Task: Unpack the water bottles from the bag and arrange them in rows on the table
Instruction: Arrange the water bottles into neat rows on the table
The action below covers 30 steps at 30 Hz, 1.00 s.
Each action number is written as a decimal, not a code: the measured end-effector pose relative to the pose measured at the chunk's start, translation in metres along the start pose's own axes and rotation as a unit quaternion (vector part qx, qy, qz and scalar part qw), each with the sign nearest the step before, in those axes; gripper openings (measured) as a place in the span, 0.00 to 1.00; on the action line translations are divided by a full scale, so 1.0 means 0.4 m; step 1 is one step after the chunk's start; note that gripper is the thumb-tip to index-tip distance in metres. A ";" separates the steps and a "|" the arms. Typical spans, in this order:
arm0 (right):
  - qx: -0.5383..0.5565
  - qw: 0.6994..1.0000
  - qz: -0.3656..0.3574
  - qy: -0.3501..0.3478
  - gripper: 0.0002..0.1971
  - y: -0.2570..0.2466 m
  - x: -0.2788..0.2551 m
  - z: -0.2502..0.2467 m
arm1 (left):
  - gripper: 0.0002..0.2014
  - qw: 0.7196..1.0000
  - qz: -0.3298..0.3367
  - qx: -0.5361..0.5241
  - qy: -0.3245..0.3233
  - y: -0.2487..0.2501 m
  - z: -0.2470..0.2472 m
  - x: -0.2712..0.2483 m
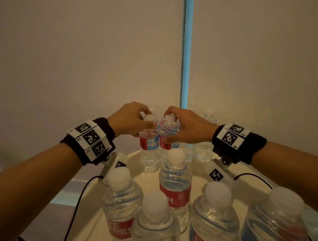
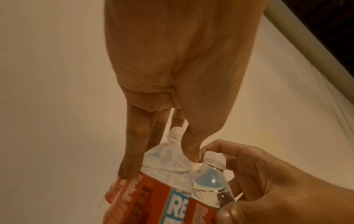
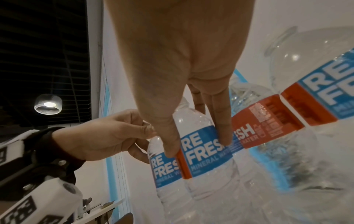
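Two clear water bottles with red and blue labels stand side by side at the far end of the white table [image 1: 89, 217]. My left hand [image 1: 146, 119] grips the left bottle [image 1: 150, 147] around its cap and shoulder. My right hand [image 1: 170, 120] grips the right bottle [image 1: 169, 132] the same way; its base is hidden behind a nearer bottle. In the left wrist view my fingers [image 2: 130, 166] press the left bottle [image 2: 168, 166]. In the right wrist view my fingers [image 3: 224, 130] lie on the right bottle [image 3: 206, 153]. No bag is in view.
Several more bottles stand upright on the near part of the table, among them one at the left [image 1: 121, 209] and one in the middle [image 1: 175, 187]. Two more [image 1: 206, 149] stand behind my right hand. A wall rises close behind the table.
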State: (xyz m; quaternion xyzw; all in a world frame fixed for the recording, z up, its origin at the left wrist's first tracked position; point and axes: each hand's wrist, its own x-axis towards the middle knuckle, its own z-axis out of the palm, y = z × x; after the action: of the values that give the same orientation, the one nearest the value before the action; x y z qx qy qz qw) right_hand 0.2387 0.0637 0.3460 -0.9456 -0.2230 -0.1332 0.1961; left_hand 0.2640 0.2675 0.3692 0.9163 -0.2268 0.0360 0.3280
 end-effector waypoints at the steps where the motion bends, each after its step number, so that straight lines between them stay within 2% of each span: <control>1: 0.001 1.000 -0.001 0.003 0.33 0.001 0.000 0.001 | 0.19 1.000 0.001 -0.001 0.004 -0.003 0.001 0.000; 10: 0.031 0.999 0.014 0.013 0.39 0.009 -0.010 0.009 | 0.20 1.000 0.004 0.012 0.001 -0.014 0.002 -0.003; 15: 0.033 0.999 0.038 -0.001 0.44 0.007 -0.042 -0.019 | 0.29 0.999 -0.007 0.043 -0.001 -0.023 -0.008 -0.023; 17: 0.034 0.998 0.049 0.005 0.38 0.006 -0.071 -0.050 | 0.31 0.997 0.006 0.068 0.025 -0.034 -0.027 -0.043; 18: 0.040 0.998 0.050 0.012 0.33 0.006 -0.091 -0.070 | 0.29 0.997 0.017 0.060 0.043 -0.037 -0.040 -0.061; 21: 0.075 0.996 0.030 0.042 0.14 0.005 -0.171 -0.146 | 0.16 0.990 0.088 -0.077 0.082 -0.040 -0.087 -0.144; 22: 0.098 0.993 0.025 0.053 0.10 0.004 -0.203 -0.173 | 0.16 0.983 0.112 -0.118 0.085 -0.040 -0.104 -0.180; 26: 0.208 0.976 0.015 0.065 0.09 -0.029 -0.356 -0.250 | 0.24 0.963 0.173 -0.203 0.048 -0.023 -0.130 -0.334; 29: 0.256 0.966 -0.001 0.031 0.09 -0.062 -0.470 -0.265 | 0.24 0.964 0.181 -0.197 0.005 -0.017 -0.102 -0.433; 30: 0.247 0.969 -0.005 0.016 0.13 -0.072 -0.506 -0.260 | 0.24 0.966 0.181 -0.183 -0.008 -0.016 -0.090 -0.463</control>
State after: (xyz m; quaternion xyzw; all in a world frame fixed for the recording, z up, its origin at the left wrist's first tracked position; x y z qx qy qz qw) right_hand 0.0328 -0.0321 0.3786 -0.8645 -0.2507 -0.0902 0.4261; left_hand 0.1042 0.3667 0.3541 0.7848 -0.3940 0.0455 0.4762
